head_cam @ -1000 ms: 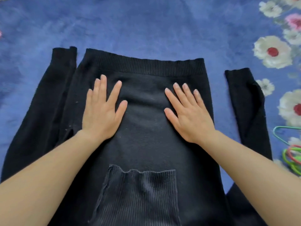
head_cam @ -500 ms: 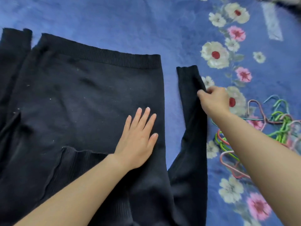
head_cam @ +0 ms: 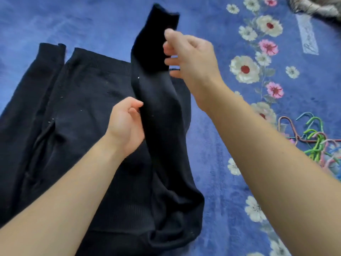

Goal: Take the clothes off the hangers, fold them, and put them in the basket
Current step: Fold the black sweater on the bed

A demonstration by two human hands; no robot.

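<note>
Lying on the plush blue blanket [head_cam: 217,148], the black knit sweater [head_cam: 83,108] sprawls; my left hand [head_cam: 127,126] pinches its lifted sleeve [head_cam: 162,115] midway, my blurred right hand [head_cam: 191,58] seems to grip its end; thin curved hangers [head_cam: 316,143] tangle beyond.

Looked like somebody's home, probably a bedroom or living room. Went mostly by the plush blue blanket [head_cam: 212,145] printed with white and pink flowers, fuzzy household stuff, used as the work surface. Spotted a tangled heap of colourful hangers [head_cam: 317,143] dumped straight on it at the right, plus a black sweater [head_cam: 83,111] spread out across it, proper laundry-day vibes. Also noticed some rumpled grey fabric [head_cam: 313,6] in the far right corner. Couldn't tell bed from floor, honestly.
</note>
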